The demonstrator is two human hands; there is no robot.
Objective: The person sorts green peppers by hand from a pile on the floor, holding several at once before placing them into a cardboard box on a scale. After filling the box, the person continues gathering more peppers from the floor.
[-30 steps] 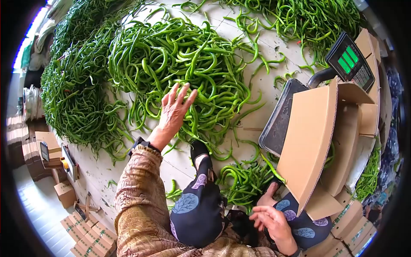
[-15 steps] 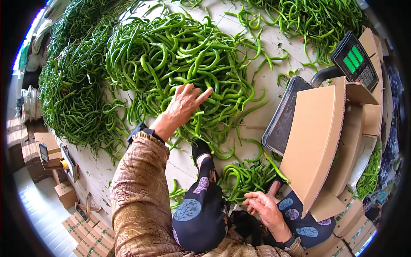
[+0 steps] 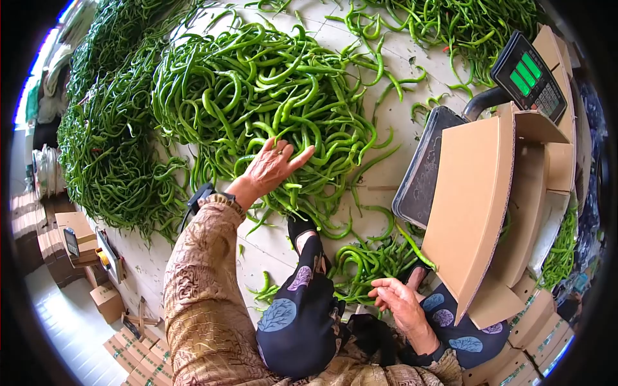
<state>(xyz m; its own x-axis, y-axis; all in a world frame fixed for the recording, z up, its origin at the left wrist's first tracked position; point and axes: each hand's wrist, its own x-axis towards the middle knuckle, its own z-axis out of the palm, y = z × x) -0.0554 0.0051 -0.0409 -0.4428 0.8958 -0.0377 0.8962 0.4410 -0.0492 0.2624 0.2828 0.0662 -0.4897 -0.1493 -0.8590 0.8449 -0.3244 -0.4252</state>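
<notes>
A large heap of long green chili peppers (image 3: 257, 83) lies on the floor in front of me. My left hand (image 3: 270, 166) rests palm down on its near side, thumb spread away and fingers bent among the peppers; the fingertips are partly hidden. No pepper is visibly gripped there. Beside my right knee, my right hand (image 3: 404, 313) hangs with fingers loosely bent and apart, holding nothing I can see. Between my feet is a smaller pile of green chili peppers (image 3: 364, 264), just beyond the right hand.
On the right, an open cardboard box (image 3: 470, 193) sits over a scale platform (image 3: 421, 170), with a lit scale display (image 3: 529, 76) behind. More pepper heaps (image 3: 119, 148) lie at left and far right. Stacked cartons (image 3: 138, 354) stand at lower left. Loose peppers lie on pale floor tiles.
The view has shifted slightly. My left hand has moved a little nearer to me over the heap, still among the peppers. My right hand stays by the knee, its fingers slightly straighter.
</notes>
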